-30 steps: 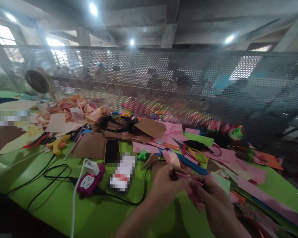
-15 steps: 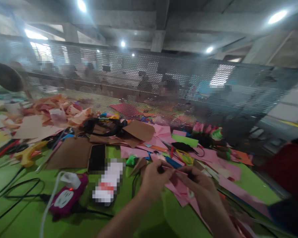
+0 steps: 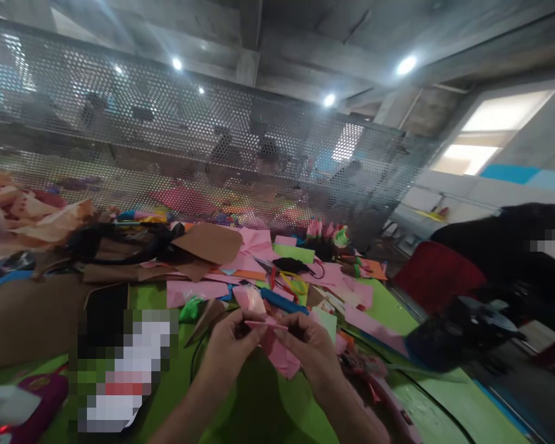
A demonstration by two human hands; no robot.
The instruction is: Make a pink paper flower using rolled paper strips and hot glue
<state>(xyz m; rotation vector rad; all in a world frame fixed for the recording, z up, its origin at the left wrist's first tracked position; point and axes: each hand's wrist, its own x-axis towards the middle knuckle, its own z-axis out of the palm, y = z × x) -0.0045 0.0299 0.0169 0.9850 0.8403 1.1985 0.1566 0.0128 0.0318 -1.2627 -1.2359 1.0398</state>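
Note:
Both my hands meet low in the middle of the view over the green table [image 3: 259, 413]. My left hand [image 3: 234, 345] and my right hand [image 3: 309, 345] each pinch the top edge of a folded pink paper piece [image 3: 277, 351] that hangs between them. The fingers of both hands are closed on it. Just behind the hands lie more pink sheets [image 3: 198, 290], a blue pen-like stick [image 3: 282, 302] and a small green paper piece [image 3: 190, 307].
Brown card sheets [image 3: 210, 242], a black cable bundle [image 3: 115, 240], scissors with yellow handles [image 3: 291, 282] and a phone [image 3: 106, 308] litter the table. A perforated metal screen [image 3: 166, 154] closes the far side. A person in dark clothes [image 3: 504, 246] sits at the right with a dark object [image 3: 453, 333].
The view has swung to the right, bringing the seated person into sight. My hands stay together on the pink paper, now a little higher and turned.

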